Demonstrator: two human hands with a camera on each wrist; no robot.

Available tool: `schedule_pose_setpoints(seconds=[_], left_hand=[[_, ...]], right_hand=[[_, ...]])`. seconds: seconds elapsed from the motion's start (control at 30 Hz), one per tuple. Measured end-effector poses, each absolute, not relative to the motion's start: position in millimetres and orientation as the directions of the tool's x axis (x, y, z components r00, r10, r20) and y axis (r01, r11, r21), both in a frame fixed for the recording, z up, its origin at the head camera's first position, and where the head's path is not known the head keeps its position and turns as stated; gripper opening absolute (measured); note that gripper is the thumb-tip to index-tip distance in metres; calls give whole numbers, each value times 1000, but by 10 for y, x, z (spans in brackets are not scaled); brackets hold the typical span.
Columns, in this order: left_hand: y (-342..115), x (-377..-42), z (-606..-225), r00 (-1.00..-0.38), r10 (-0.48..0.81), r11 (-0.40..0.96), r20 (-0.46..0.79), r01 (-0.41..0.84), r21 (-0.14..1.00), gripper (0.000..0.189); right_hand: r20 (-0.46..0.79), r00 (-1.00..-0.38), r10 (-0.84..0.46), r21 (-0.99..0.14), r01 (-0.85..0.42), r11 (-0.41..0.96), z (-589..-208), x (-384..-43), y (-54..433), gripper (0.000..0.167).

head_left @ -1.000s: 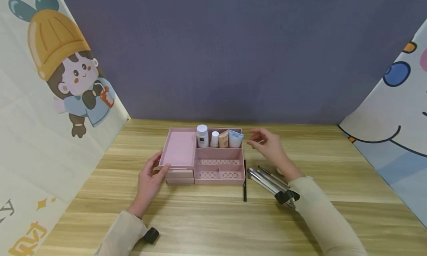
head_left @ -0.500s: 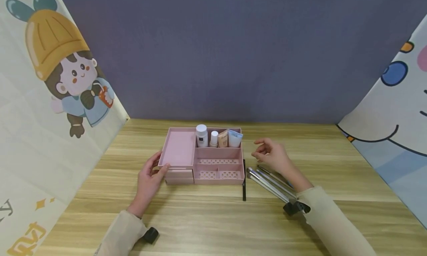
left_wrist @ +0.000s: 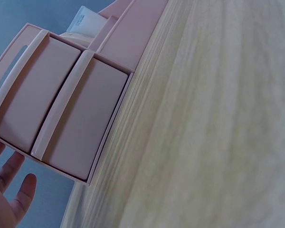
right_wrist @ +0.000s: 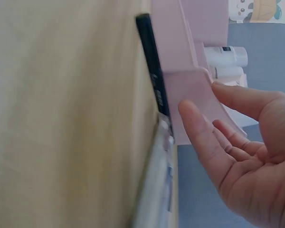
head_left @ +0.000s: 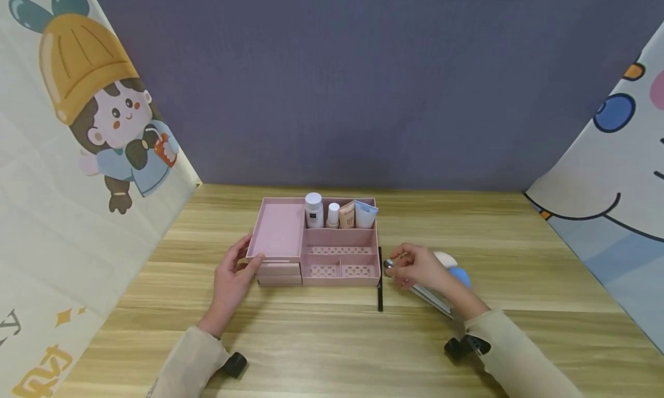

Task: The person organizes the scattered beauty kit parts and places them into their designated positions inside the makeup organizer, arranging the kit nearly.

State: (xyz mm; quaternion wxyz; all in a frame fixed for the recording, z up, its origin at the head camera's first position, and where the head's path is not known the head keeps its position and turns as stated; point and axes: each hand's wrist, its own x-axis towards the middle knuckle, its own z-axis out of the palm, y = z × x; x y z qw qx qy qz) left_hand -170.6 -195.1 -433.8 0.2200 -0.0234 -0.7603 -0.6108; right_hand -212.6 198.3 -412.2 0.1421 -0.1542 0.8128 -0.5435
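A pink makeup organizer [head_left: 282, 231] with drawers sits on the table. My left hand [head_left: 234, 280] holds its left front corner, thumb at the front and fingers along the side. The left wrist view shows several of these fingers [left_wrist: 9, 168] by the drawers. My right hand [head_left: 420, 266] hovers over makeup brushes [head_left: 432, 301], hiding much of them. In the right wrist view, its thumb and index finger stand apart with nothing between them, while the brushes [right_wrist: 154, 180] lie below. A slim black pen [head_left: 380, 297] lies along the organizer's right side.
In the organizer's back compartment stand a white bottle [head_left: 314, 212], a smaller white-capped bottle [head_left: 333, 214], a beige tube [head_left: 347, 216] and a pale blue tube [head_left: 366, 214]. A white rounded piece [head_left: 446, 259] and a blue one [head_left: 460, 277] lie beyond the right wrist.
My right hand has moved from beside the back compartment toward me and down over the brushes. The white and blue pieces now show more fully. The left hand keeps its hold on the organizer.
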Motion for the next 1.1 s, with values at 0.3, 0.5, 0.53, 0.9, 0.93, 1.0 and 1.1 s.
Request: schedule_pose_setpoints(seconds=[0.3,0.5,0.53,0.9,0.93,1.0,1.1], left_hand=[[-1952,-1691,-4307,-905,-232,247,356,299,922,52],[-1954,-1692,-4303,-906,-235,250,353,294,922,53],[-1955,-1691,-4302,-906,-234,251,351,293,923,53],[-1949,-1650,-4294,-912,-231,267,340,276,923,54],[-1948,-1649,-4295,-911,-230,269,341,277,922,54],[-1943,-1648,-4285,-910,-229,266,346,283,921,53],[-1940,-1649,-4283,-909,-229,265,348,286,921,52]], right_hand=[[-178,-887,-425,-929,10,369,-4252,-2012,1932,43],[-255,-870,-423,-894,45,446,-4256,-1992,1877,47],[-266,-867,-421,-887,50,459,-4253,-1990,1868,47],[-298,-861,-412,-814,4,580,-4244,-1993,1775,51],[-296,-861,-413,-806,-7,592,-4237,-1994,1768,50],[-293,-864,-409,-784,-27,620,-4226,-1998,1761,45],[-294,-866,-404,-742,-60,668,-4210,-1994,1762,35]])
